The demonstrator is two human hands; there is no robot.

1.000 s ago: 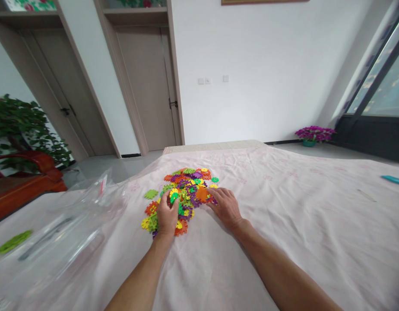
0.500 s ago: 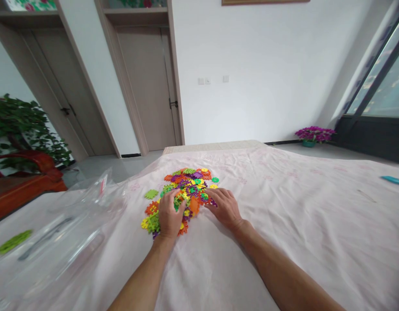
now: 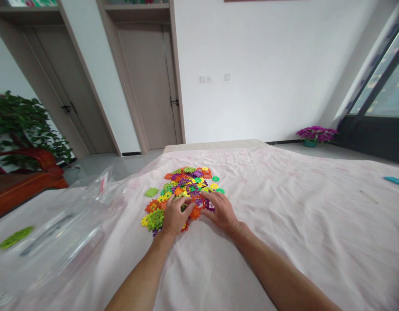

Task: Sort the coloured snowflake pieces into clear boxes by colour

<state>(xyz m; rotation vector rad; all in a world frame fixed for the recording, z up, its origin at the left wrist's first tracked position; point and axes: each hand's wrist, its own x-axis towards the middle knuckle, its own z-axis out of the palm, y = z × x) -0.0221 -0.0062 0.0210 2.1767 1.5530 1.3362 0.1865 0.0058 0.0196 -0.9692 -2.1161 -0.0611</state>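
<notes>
A heap of colourful plastic interlocking building pieces (image 3: 191,188), gear-edged squares and discs, lies on the pale bedsheet (image 3: 283,207). My left hand (image 3: 176,214) rests over the heap's near side, thumb and fingers curved and apart, and its thumb tip is at an orange piece (image 3: 196,212). Across from it, my right hand (image 3: 220,210) lies at the heap's right edge. Its fingers and thumb are spread around a purple square piece (image 3: 210,205), beside the orange ones. I see no piece clearly lifted in either hand. Some pieces are hidden under my left hand.
On the left lie a clear plastic bag (image 3: 99,188) and a clear case (image 3: 60,246) with a dark handle. A green piece (image 3: 16,237) is by the case. A blue object (image 3: 395,180) sits at far right. A wooden chair (image 3: 27,172) stands beyond the left edge.
My left hand has shifted slightly right and its thumb has moved toward the orange pieces. My right hand has drawn slightly nearer, and the purple square piece shows more between its fingers and thumb.
</notes>
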